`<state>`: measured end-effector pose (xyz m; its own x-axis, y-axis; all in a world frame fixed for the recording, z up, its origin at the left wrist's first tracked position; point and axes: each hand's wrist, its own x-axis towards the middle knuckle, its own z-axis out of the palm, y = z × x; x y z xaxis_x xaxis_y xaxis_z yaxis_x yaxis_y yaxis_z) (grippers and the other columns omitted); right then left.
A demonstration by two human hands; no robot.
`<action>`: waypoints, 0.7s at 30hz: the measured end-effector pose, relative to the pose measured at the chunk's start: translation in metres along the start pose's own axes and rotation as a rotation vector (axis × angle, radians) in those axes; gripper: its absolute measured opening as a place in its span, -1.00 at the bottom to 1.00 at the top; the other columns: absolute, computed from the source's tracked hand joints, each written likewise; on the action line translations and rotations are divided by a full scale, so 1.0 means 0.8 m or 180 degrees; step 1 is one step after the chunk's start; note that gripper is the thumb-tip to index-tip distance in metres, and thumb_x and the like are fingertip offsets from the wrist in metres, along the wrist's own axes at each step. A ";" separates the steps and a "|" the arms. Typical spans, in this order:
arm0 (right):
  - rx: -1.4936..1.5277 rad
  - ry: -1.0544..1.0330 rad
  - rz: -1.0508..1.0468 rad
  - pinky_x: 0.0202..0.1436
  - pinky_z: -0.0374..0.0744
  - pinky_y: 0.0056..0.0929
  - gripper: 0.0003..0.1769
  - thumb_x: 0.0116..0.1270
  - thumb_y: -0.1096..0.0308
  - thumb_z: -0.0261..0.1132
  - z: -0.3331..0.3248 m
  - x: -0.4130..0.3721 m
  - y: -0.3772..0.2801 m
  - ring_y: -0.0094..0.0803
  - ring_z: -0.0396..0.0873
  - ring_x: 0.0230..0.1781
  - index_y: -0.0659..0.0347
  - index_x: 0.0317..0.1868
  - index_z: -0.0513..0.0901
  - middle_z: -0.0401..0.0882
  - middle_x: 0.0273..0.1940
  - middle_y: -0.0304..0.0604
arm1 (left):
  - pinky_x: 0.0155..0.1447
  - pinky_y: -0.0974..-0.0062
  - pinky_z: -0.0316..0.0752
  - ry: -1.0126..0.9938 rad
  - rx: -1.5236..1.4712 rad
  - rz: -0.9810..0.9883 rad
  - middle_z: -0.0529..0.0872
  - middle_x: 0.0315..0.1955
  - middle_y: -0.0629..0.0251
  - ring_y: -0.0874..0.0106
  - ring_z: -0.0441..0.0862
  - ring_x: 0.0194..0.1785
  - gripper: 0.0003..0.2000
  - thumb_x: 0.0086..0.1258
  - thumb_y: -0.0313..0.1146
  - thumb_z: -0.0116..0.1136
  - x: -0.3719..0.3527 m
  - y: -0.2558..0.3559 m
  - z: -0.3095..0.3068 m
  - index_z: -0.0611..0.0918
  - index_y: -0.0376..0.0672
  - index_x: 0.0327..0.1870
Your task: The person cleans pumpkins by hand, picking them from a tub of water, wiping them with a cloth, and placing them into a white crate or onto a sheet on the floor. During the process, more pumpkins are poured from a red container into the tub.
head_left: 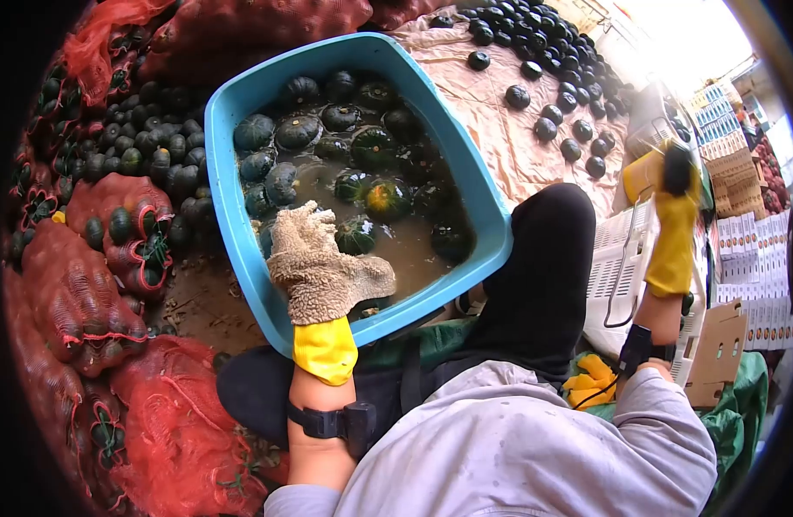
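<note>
I see my left hand (317, 265) spread and empty on the blue tub's (222, 198) near rim, a floating squash (355, 234) just beside it at one o'clock, far nearer than my right hand (672, 246), which is clenched round a dark squash (677, 168) out at three o'clock.

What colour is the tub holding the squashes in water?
Light blue: the tub shows clearly in the head view.

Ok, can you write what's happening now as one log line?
left hand: open, over blue tub | right hand: raised, holding squash | tub contents: muddy water, floating squashes
</note>
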<state>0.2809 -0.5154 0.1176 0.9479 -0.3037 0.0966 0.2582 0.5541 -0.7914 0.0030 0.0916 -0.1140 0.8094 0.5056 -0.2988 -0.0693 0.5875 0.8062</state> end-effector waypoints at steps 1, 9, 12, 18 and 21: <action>-0.0044 0.0388 -0.0320 0.40 0.70 -0.25 -0.45 0.52 0.13 0.41 -0.009 -0.005 -0.030 -0.16 0.77 0.23 0.27 0.38 0.69 0.79 0.22 -0.03 | 0.32 0.12 0.63 -0.0040 0.0230 0.0164 0.62 0.30 -0.25 0.02 0.65 0.20 -0.51 0.70 -0.19 -0.07 -0.013 0.005 0.009 0.45 -0.40 0.43; -0.3912 -0.2622 0.0174 0.32 0.68 -0.18 -0.42 0.43 0.07 0.44 0.169 -0.233 0.102 -0.08 0.75 0.23 0.16 0.37 0.72 0.81 0.14 0.01 | 0.16 0.55 0.66 -0.0449 0.1393 0.1484 0.75 -0.03 0.11 0.39 0.73 0.02 -0.67 0.65 -0.43 0.19 -0.076 0.015 0.069 0.53 -0.37 0.32; -0.5126 -0.4268 0.0773 0.28 0.67 -0.15 -0.41 0.40 0.05 0.46 0.231 -0.310 0.219 -0.06 0.74 0.23 0.12 0.36 0.74 0.82 0.12 0.02 | 0.24 0.49 0.64 -0.0555 0.3465 0.2713 0.70 0.04 0.11 0.33 0.71 0.10 -0.44 0.25 -0.34 0.46 -0.078 0.020 0.069 0.54 -0.38 0.24; -0.5618 -0.5440 0.1808 0.36 0.67 -0.13 0.05 0.07 -0.09 0.70 0.143 -0.310 0.432 -0.03 0.66 0.39 0.07 0.57 0.57 0.68 0.39 0.02 | 0.34 0.38 0.59 -0.0837 0.2640 0.1417 0.67 0.16 0.03 0.26 0.67 0.23 -0.52 0.50 -0.61 0.19 -0.070 0.012 0.053 0.46 -0.31 0.43; -0.4695 -0.4554 0.2509 0.34 0.68 -0.13 0.01 0.03 -0.11 0.74 0.175 -0.309 0.399 -0.04 0.67 0.38 0.07 0.49 0.64 0.69 0.39 -0.01 | 0.39 0.34 0.58 -0.0784 0.1817 0.0702 0.66 0.21 0.05 0.24 0.66 0.29 -0.52 0.51 -0.55 0.22 -0.052 0.008 0.043 0.47 -0.29 0.44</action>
<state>0.1549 -0.1547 -0.0744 0.3985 0.6176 -0.6781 0.2330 -0.7832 -0.5764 -0.0108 0.0525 -0.0792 0.9260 0.3766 -0.0248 0.0165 0.0252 0.9995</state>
